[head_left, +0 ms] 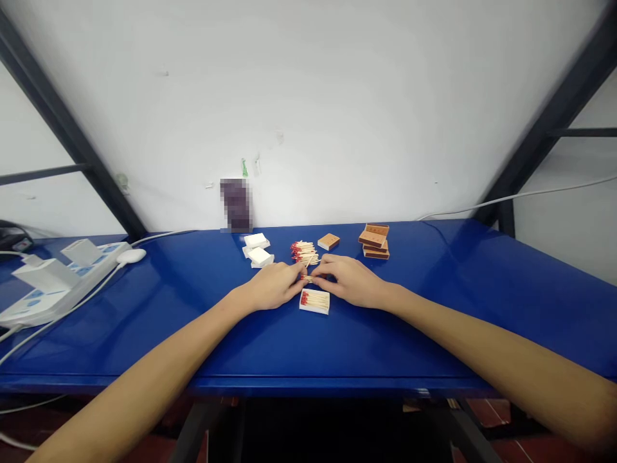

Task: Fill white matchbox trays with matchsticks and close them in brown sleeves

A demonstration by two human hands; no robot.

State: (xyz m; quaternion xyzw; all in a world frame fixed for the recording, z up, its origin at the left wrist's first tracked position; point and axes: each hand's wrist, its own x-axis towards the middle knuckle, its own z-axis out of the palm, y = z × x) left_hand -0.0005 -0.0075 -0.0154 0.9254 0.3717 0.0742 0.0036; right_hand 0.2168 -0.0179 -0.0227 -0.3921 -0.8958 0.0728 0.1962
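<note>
The left hand [274,286] and right hand [354,281] hide part of the matches [307,278] between them, their number unclear. A purple object [238,206] is pixelated past naming. The left edge cuts off the power strip [89,273], and the stacked matchbox sleeves [373,238] bear markings too small to read

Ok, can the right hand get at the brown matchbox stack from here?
Probably yes: the brown matchbox stack stands just beyond the right hand, and nothing visible blocks the way, though that hand seems to hold matches.
</note>
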